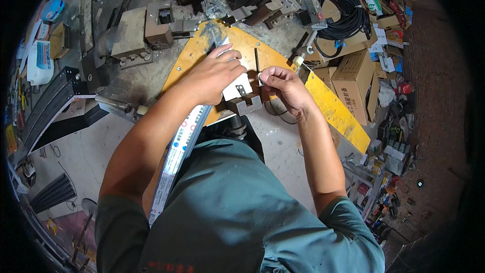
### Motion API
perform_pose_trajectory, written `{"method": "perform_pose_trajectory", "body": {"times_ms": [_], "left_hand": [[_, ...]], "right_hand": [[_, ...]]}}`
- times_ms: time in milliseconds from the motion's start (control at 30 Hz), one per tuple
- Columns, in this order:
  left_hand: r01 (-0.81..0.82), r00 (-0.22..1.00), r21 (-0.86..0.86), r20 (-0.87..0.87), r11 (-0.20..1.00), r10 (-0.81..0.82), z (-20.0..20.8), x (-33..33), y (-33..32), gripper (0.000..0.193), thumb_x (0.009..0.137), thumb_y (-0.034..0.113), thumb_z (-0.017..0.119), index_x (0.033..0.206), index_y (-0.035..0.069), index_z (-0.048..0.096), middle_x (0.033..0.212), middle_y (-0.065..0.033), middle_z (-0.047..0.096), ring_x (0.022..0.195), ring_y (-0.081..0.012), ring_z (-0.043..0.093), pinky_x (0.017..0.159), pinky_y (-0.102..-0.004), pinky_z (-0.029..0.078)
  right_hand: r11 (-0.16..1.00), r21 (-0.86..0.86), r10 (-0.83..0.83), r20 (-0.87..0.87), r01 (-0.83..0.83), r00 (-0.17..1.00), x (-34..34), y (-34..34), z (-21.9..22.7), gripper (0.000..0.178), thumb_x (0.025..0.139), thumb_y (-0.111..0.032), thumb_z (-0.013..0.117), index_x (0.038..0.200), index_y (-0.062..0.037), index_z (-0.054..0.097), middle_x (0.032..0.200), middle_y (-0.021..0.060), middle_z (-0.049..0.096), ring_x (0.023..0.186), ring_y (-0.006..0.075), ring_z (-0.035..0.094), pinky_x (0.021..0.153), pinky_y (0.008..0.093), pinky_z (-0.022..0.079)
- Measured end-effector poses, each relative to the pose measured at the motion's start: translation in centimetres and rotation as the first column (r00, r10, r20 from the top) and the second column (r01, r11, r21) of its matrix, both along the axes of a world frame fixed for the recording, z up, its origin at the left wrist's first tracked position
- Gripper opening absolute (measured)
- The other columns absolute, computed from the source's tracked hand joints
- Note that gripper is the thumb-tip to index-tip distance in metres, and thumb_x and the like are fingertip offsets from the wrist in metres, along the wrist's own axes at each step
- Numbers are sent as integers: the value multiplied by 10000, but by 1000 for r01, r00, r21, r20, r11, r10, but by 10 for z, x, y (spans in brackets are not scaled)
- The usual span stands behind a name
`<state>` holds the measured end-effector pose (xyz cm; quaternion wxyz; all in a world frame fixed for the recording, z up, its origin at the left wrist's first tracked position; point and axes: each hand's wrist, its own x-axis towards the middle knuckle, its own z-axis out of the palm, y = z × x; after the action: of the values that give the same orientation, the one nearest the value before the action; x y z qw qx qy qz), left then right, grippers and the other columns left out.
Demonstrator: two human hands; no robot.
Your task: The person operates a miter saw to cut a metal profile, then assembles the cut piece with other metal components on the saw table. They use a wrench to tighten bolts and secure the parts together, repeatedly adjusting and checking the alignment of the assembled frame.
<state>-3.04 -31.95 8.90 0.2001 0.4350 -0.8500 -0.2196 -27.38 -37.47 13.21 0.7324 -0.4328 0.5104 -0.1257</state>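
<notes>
My left hand (214, 76) is closed over the upper end of a long metal profile (174, 164) covered with printed film. The profile slants down past my left side. A white face of its end (236, 89), with a small dark cutout, shows beside my fingers. My right hand (285, 87) is closed in a pinch at a small, shiny piece (260, 77), too small to name. A thin black rod (256, 59) runs away from there; whether it belongs to the pinched piece, I cannot tell. A notched metal block (245, 104) lies just below the profile's end.
Under my hands is a yellow plate (189, 63) on a worn metal bench with machine blocks (159, 25). A yellow strip (341, 114) extends to the right. Beyond are a black cable coil (348, 10) and cardboard boxes (353, 81). Dark profiles (55, 96) stand at left.
</notes>
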Motion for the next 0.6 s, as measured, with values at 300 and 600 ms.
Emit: {"method": "perform_pose_trajectory", "body": {"times_ms": [300, 600], "left_hand": [[-2, 1000, -22, 9, 1000, 2, -4, 1, 0, 521, 605, -62, 684, 1114, 28, 627, 1216, -142, 635, 1372, -334, 474, 1253, -495, 248], [-1, 1000, -12, 0, 1000, 1, -6, 1, 1, 498, 578, -29, 721, 1067, 26, 643, 1182, -126, 638, 1379, -321, 468, 1267, -481, 228]], "right_hand": [[930, -111, 313, -266, -351, 912, 41, 5, 21, 85, 951, -106, 748, 955, -22, 730, 867, -17, 699, 800, 71, 601, 745, 245, 482], [812, -89, 527, -310, -576, 791, 50, -10, 9, 106, 937, -83, 753, 976, 16, 757, 904, 45, 756, 846, 96, 672, 810, 271, 542]]}}
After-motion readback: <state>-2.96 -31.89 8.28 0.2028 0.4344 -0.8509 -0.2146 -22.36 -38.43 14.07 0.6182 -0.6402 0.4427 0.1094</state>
